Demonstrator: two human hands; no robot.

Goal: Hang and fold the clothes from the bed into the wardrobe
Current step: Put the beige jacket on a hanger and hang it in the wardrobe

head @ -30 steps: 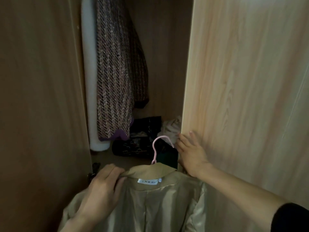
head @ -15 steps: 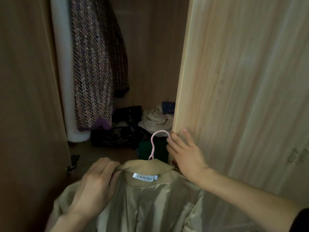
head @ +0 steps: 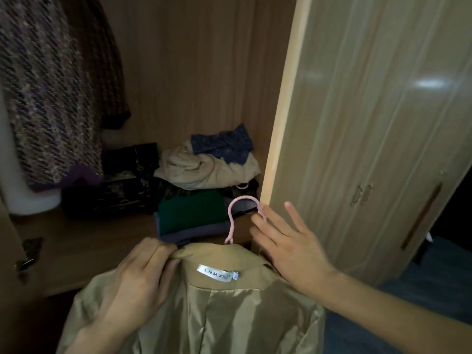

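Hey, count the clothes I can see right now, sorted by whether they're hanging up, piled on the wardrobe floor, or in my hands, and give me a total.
Hanging: 1, the tweed coat.
Piled on the wardrobe floor: 4 that I can tell apart, the blue patterned piece, beige garment, green folded piece and grey piece; darker items beside them are unclear.
In hand: 1, the tan coat on its pink hanger.
Total: 6

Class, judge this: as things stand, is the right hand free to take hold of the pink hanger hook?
Probably yes: the right hand is open, its fingertips beside the pink hanger hook, with nothing between them.
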